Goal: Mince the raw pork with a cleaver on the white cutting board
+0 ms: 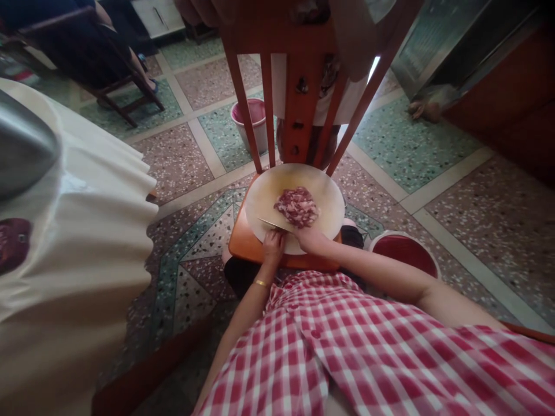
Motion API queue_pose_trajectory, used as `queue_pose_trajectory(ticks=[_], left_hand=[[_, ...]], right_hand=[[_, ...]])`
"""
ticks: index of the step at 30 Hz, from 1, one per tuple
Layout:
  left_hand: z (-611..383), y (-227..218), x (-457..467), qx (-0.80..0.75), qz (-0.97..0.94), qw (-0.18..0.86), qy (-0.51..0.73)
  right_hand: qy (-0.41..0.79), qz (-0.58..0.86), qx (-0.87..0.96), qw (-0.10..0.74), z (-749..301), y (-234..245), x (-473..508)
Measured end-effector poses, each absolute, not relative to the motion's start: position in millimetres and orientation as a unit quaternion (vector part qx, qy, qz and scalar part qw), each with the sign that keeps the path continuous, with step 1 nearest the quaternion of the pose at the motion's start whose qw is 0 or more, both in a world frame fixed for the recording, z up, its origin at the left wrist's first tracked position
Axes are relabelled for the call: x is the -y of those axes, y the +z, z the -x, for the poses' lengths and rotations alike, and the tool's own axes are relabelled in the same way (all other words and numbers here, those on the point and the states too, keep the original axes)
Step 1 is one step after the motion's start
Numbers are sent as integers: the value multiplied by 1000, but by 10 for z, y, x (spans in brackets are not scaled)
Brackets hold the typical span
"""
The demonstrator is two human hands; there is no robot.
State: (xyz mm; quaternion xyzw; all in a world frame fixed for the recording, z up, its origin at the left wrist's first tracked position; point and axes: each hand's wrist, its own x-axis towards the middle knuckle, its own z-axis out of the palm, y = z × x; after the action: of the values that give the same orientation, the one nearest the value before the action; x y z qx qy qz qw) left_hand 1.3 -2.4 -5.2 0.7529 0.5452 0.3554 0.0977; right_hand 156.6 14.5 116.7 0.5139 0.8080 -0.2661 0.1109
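Observation:
A round, pale cutting board (259,193) rests on the seat of an orange wooden chair (241,241) in front of me. Chopped raw meat (297,205) lies heaped at its middle. My right hand (309,238) is closed around the handle of a knife (274,223), whose blade points left just in front of the heap. Close under the blade, at the board's near edge, my left hand (273,247) has its fingers curled together. Whatever they may hold is hidden by the hand and the blade.
A table with a cream cloth (99,231) stands at left, bearing a metal vessel (26,138). Red-lined buckets stand behind the chair (251,124) and at right (405,254). Someone stands beyond the chair back; another person (139,63) sits at upper left.

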Motion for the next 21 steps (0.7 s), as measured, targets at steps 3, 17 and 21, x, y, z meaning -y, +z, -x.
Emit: queue_pose_trajectory(ticks=[3, 17, 21], left_hand=[[0, -46, 19, -529, -757, 57, 380], [56, -2, -67, -503, -772, 59, 383], [73, -59, -87, -494, -777, 24, 390]], right_hand=[[-259, -510, -814, 103, -1323, 1200, -271], [-223, -567, -791, 56, -1924, 1193, -96], [-233, -542, -806, 42, -1815, 1183, -42]])
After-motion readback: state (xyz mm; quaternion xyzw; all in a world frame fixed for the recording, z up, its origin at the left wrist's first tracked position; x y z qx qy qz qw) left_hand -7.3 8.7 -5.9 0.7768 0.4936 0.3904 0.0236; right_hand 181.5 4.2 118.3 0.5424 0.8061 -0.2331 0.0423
